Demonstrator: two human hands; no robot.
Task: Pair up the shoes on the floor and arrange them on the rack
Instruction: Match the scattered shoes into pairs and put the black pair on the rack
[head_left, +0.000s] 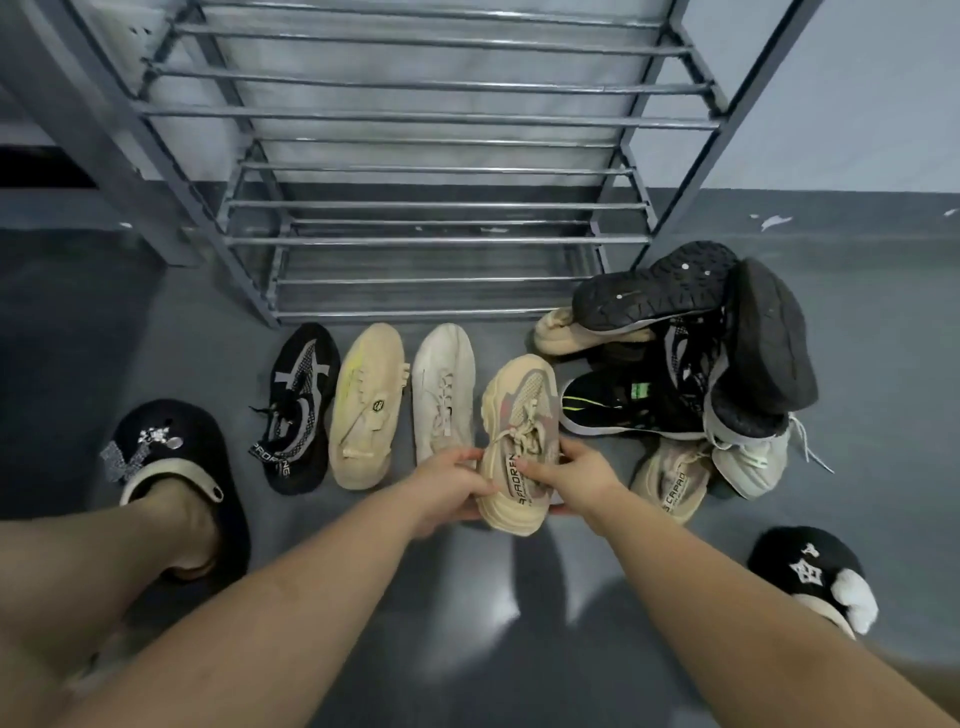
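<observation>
Grey floor (171, 338) with a grey metal rack (415, 171) standing against a pale wall, its barred shelves bare.

Row on the floor along the rack's front edge, toes toward it, from the left: black sneaker (297, 408) with grey pattern; beige sneaker (366, 405) just beside it; white sneaker (443, 389) next.

Tan sneaker (519, 441), laced, printed strap at the heel: at the right end of that row, heel toward the person. Left hand (447, 486) grips its left side near the heel, fingers curled round the sole edge; right hand (571, 475) grips the right side, fingers curled onto the collar. Whether it rests on the floor or is lifted cannot be told.

Pile (691, 364) off the rack's right front corner: black shoes, two with soles turned up, a black sneaker with green stripes, beige and light grey shoes beneath and in front, touching one another.

Person's feet in black slippers (171, 457), one at each side of the floor.
</observation>
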